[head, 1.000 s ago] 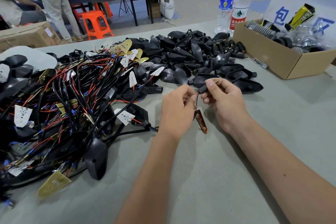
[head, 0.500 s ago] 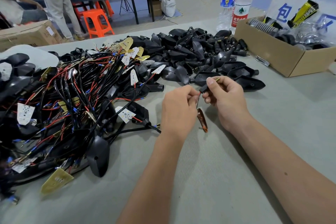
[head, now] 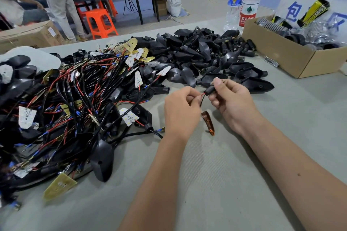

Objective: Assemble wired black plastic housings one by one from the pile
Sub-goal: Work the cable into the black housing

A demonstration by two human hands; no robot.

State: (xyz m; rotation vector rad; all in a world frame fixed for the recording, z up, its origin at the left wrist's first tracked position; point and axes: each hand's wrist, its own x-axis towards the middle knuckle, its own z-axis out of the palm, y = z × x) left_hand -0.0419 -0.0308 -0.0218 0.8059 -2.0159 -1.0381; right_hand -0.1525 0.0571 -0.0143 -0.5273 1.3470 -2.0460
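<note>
Two water bottles (head: 244, 0) stand upper right. At frame centre, the right hand (head: 231, 102) pinches one small black connector (head: 210, 89); the left hand (head: 181, 112) pinches its red wire (head: 200, 95) above the counter (head: 216, 184).

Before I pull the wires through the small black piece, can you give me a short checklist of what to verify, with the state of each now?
1. Right hand holds the small black piece in a firm grip: ok.
2. Left hand pinches the wires beside the piece: ok.
3. Wires enter the piece: ok; how deep, cannot tell.
4. Amber part hangs free under the hands, clear of the wired pile: ok.
5. Empty black shells lie just behind the hands: ok.
</note>
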